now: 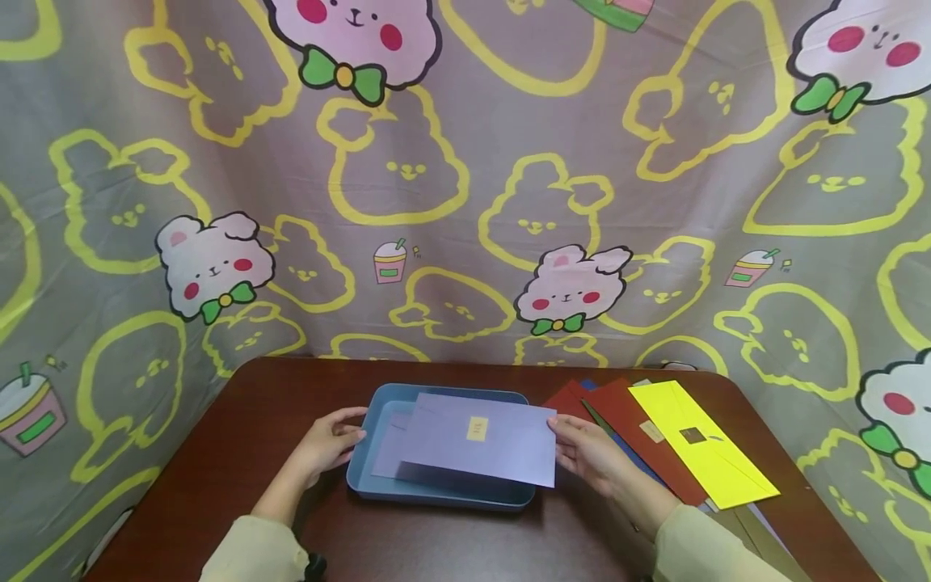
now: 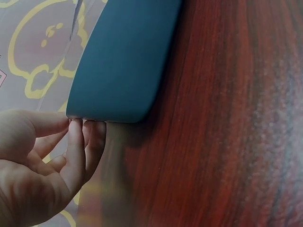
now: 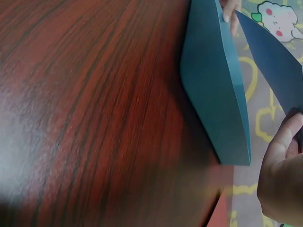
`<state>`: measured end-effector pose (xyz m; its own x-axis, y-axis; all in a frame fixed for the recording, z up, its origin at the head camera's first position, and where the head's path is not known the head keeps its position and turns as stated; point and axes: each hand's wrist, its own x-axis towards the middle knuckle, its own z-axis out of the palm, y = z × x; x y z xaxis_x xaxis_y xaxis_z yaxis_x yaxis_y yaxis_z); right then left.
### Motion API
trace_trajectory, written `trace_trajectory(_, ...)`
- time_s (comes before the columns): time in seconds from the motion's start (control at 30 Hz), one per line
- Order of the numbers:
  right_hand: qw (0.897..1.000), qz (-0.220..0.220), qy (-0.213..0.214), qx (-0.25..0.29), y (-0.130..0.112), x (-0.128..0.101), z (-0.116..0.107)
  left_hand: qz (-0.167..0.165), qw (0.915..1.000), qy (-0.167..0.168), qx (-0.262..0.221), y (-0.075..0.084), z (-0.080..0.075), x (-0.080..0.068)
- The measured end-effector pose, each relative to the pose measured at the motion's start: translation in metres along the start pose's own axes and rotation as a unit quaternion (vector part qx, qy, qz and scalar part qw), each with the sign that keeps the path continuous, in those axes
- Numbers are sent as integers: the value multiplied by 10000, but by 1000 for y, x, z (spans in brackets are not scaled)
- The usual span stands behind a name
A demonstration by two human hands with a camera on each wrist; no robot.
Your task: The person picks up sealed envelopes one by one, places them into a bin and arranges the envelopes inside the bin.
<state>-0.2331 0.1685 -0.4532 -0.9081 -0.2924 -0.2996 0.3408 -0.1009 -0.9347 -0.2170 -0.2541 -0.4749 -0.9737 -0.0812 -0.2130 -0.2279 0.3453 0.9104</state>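
Observation:
A blue tray [image 1: 444, 495] lies on the table, with a lavender envelope [image 1: 389, 453] inside it. Above that, a second lavender envelope [image 1: 502, 453] with a small cream label [image 1: 476, 429] is held over the tray, covering much of its inside. My right hand [image 1: 592, 454] pinches this upper envelope by its right edge; in the right wrist view the envelope [image 3: 272, 56] is raised clear of the tray's rim. At the tray's left end, my left hand [image 1: 326, 443] holds the rim, its fingertips against the outer wall of the tray [image 2: 118, 71] in the left wrist view.
Right of the tray, a fanned pile of envelopes lies on the dark red-brown table [image 1: 407, 546]: a yellow envelope [image 1: 720, 461] on top, a red envelope [image 1: 618, 400] beneath, with blue and brown ones partly hidden. A patterned curtain [image 1: 451, 242] hangs behind the table.

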Motion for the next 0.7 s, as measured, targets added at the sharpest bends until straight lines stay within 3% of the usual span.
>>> trace_trajectory(0.3,9985,144,434,-297,3,10,13,-37,10000,-6,-16,1,2,1)
trace_trajectory(0.7,9979,-73,65,-640,4,25,31,-24,9998,13,-211,-3,2,2)
